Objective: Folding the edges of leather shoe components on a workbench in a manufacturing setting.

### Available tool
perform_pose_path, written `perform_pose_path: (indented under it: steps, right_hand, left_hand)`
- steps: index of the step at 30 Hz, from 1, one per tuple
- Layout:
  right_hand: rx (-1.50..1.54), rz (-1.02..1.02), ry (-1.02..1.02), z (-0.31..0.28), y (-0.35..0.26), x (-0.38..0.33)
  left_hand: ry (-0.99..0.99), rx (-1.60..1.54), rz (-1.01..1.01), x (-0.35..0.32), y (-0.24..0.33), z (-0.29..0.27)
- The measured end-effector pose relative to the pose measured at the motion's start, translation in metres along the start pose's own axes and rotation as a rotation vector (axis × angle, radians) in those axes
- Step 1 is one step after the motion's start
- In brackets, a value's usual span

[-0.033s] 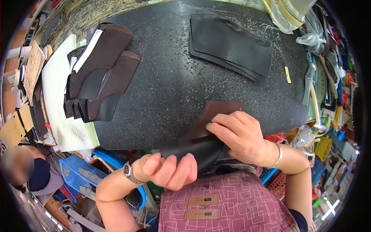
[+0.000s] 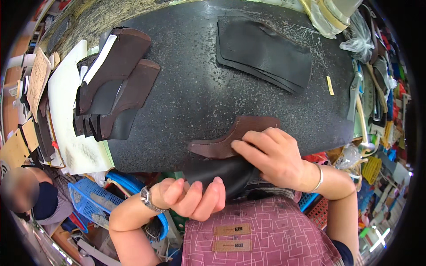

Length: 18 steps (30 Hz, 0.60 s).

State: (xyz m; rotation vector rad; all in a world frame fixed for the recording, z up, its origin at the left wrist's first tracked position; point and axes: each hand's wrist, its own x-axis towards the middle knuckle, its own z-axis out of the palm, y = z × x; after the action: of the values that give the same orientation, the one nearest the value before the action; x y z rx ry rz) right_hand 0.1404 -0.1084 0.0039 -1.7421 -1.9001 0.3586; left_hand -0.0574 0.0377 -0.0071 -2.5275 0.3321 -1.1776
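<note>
A brown leather shoe-upper piece (image 2: 217, 144) with a stitched edge lies at the near edge of the table, joined to or lying against a black leather piece (image 2: 217, 170) that hangs over that edge. My right hand (image 2: 277, 157) is closed on the right part of the brown piece, its fingertips pressed to the surface and its thumb hidden. Palm up, my left hand (image 2: 193, 197) is in front of the black leather. Its fingers are loosely curled and apart, with nothing visible in them. Whether it touches the leather, I cannot tell.
Overlapping brown and black shoe-upper pieces (image 2: 117, 75) lie at the left on a white board (image 2: 64, 115). A stack of black leather panels (image 2: 266, 53) is at the far right of the black table (image 2: 177, 88). Blue baskets (image 2: 91, 199) stand below; a co-worker (image 2: 44, 195) is at left.
The left end of the brown leather piece, a moving blur before, now shows sharply over the black leather. My right fingertips have shifted slightly left; my left hand has hardly moved.
</note>
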Motion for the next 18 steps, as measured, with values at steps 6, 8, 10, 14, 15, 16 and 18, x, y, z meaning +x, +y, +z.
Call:
perform_pose_path:
  steps: [6, 8, 10, 14, 15, 16, 18]
  right_hand:
    - [-0.030, -0.013, -0.020, 0.004, -0.004, 0.003]
    - [-0.015, -0.014, -0.010, 0.004, -0.002, 0.003]
    - [-0.003, -0.015, 0.001, 0.003, 0.001, 0.002]
    - [0.315, 0.003, -0.030, -0.024, -0.004, 0.001]
    - [0.486, 0.081, -0.098, -0.037, -0.010, 0.002]
    - [0.562, 0.158, -0.136, -0.046, -0.011, 0.004]
    - [0.537, 0.220, -0.168, -0.043, -0.003, 0.005]
  left_hand:
    - [-0.428, -0.766, -0.648, 0.008, -0.002, -0.006]
    - [-0.465, -0.736, -0.732, 0.016, -0.005, -0.005]
    - [-0.675, -0.772, -0.696, 0.021, -0.010, -0.007]
    - [-0.523, -0.963, -0.711, 0.037, -0.017, -0.016]
    - [-0.502, -1.077, -0.784, 0.048, -0.021, -0.023]
    - [-0.566, -1.086, -0.797, 0.058, -0.028, -0.024]
    - [-0.696, -1.095, -0.795, 0.062, -0.034, -0.011]
